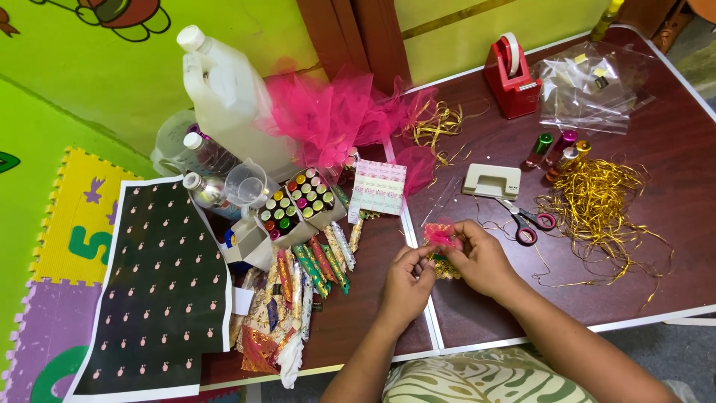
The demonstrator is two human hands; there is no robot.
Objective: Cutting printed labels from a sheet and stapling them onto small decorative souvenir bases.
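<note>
Together, we held a small pink tuft of netting (440,235) between the fingertips of both hands, just above the brown table (671,164). Our left hand (407,282) was curled, its thumb and fingers pinched on the lower end of the bundle, where a bit of gold and green wrapping showed. Our right hand (482,257) was closed over the tuft from the right, fingers bent and gripping its top edge. The two hands touched at the fingertips.

Just beyond the right hand lay red-handled scissors (526,224), blades shut, and behind them a cream hole punch (491,180). A loose heap of gold shredded ribbon (600,201) spread to the right of the scissors, with three small coloured bottles (558,148) beside it. Farther back stood a red tape dispenser (511,75) and some clear plastic bags (593,86). A bunch of pink tulle (332,112) lay at the back, near a large white jug (227,89). To the left of our hands sat an open box of little capped vials (294,205), a row of wrapped sticks (321,265), and a dark patterned sheet (160,283) hanging over the table's left edge.
</note>
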